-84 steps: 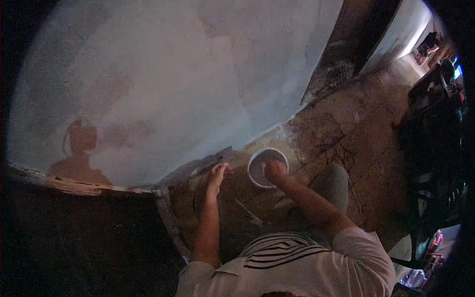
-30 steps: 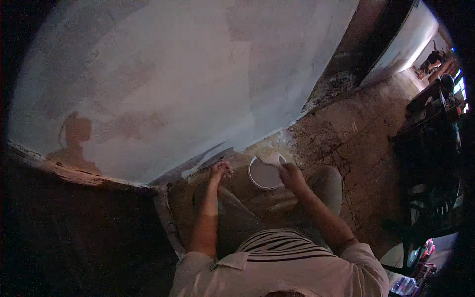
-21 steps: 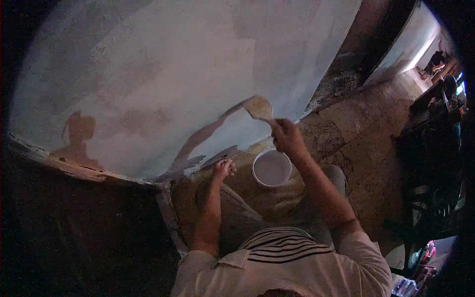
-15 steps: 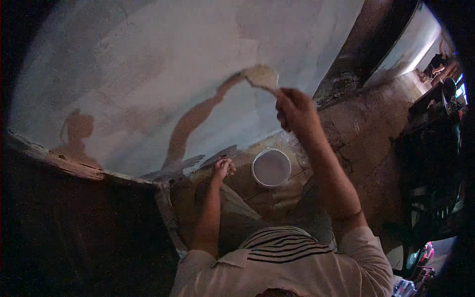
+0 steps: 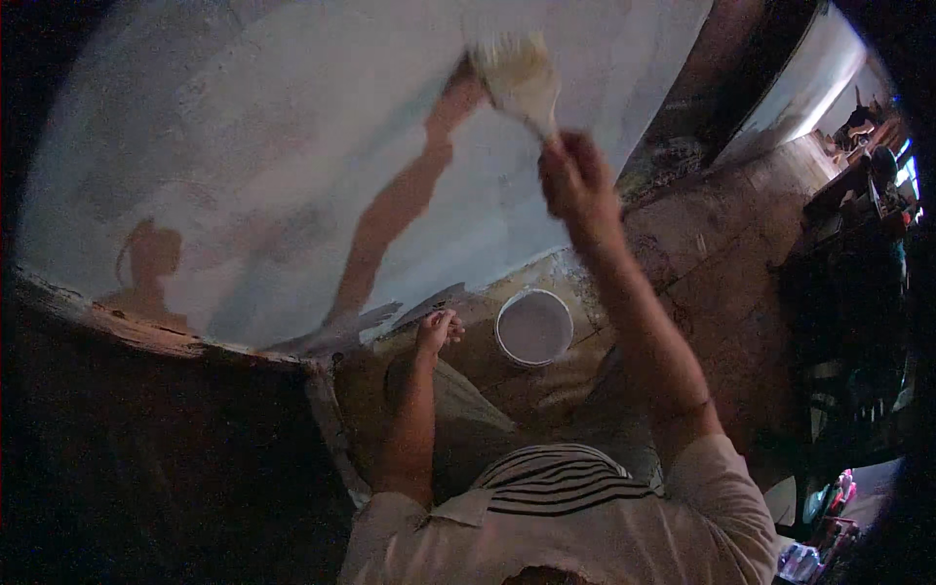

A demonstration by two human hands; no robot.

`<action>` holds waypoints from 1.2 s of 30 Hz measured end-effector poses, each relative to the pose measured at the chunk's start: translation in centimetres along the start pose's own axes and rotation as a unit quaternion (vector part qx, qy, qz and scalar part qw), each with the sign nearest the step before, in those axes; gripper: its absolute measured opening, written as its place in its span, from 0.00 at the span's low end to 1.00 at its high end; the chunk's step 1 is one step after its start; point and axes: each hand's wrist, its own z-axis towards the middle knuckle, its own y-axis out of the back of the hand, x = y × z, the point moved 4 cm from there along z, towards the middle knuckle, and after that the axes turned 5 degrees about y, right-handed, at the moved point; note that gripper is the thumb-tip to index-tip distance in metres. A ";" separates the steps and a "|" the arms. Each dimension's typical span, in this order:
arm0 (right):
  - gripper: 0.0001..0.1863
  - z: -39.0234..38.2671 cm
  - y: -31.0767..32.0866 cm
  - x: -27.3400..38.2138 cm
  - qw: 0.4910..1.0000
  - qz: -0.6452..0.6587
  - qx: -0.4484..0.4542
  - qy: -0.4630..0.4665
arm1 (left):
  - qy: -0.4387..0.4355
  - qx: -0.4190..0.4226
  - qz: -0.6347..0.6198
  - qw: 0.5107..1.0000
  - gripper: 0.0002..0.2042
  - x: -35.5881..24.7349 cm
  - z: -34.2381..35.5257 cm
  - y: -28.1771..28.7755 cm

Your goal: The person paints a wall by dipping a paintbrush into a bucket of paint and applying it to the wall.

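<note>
My right hand (image 5: 580, 180) is closed round the handle of a wide, pale paintbrush (image 5: 515, 78), raised high against the white, patchy wall (image 5: 273, 117). The bristles are slightly blurred and appear to touch it. The arm casts a long shadow leftward of the brush. My left hand (image 5: 439, 327) hangs low near the wall's foot, its fingers loosely curled and apart, with nothing visible in them. Just right of it a white bucket (image 5: 534, 327) of greyish liquid stands on the floor between my legs.
Stained tiled floor (image 5: 712, 273) runs along the wall toward a lighter passage at the upper right. Dark furniture (image 5: 848, 263) stands along the right side, with assorted objects (image 5: 829, 526) at the lower right. A dark area lies left of my left arm.
My right hand has lifted the brush out of the bucket and moved it up the wall, away from me. My left hand has stayed low, shifting only slightly.
</note>
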 end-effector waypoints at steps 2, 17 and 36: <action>0.12 -2.6 -0.6 -6.0 0.995 0.029 0.040 -0.090 | 0.007 -0.023 0.009 1.000 0.13 0.3 -0.2 0.6; 0.14 -8.0 1.8 -18.7 0.963 -0.019 0.063 -0.261 | 0.000 0.018 0.025 1.000 0.11 -0.2 0.5 -0.3; 0.15 6.7 -2.6 13.9 0.974 0.115 0.117 0.157 | 0.001 -0.013 -0.026 1.000 0.10 0.5 0.0 1.3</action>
